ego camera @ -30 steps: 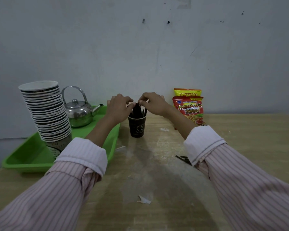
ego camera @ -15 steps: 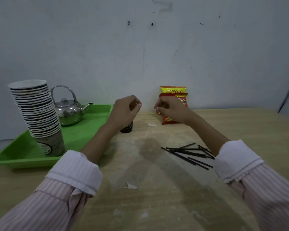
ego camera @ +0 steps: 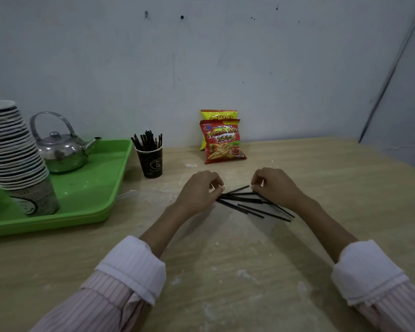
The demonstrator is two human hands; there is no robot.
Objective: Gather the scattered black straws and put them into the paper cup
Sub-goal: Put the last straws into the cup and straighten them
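Observation:
Several black straws (ego camera: 246, 200) lie in a loose pile on the wooden table, flat on its surface. My left hand (ego camera: 198, 191) hovers at their left ends with curled fingers, the fingertips touching or nearly touching them. My right hand (ego camera: 276, 188) rests over their right side, thumb and forefinger pinched together at the tip of one straw; whether either hand grips a straw is unclear. The dark paper cup (ego camera: 151, 162) stands upright further back on the left, beside the tray, with several straws in the cup (ego camera: 147, 140) sticking up out of it.
A green tray (ego camera: 91, 200) on the left carries a tall stack of paper cups (ego camera: 15, 149) and a steel kettle (ego camera: 61, 152). Two snack bags (ego camera: 222, 142) lean on the wall behind. The table's right edge (ego camera: 393, 161) runs diagonally.
Both hands have left the cup and come back down to the straw pile on the table. The view has turned right, so the cup now stands at the left.

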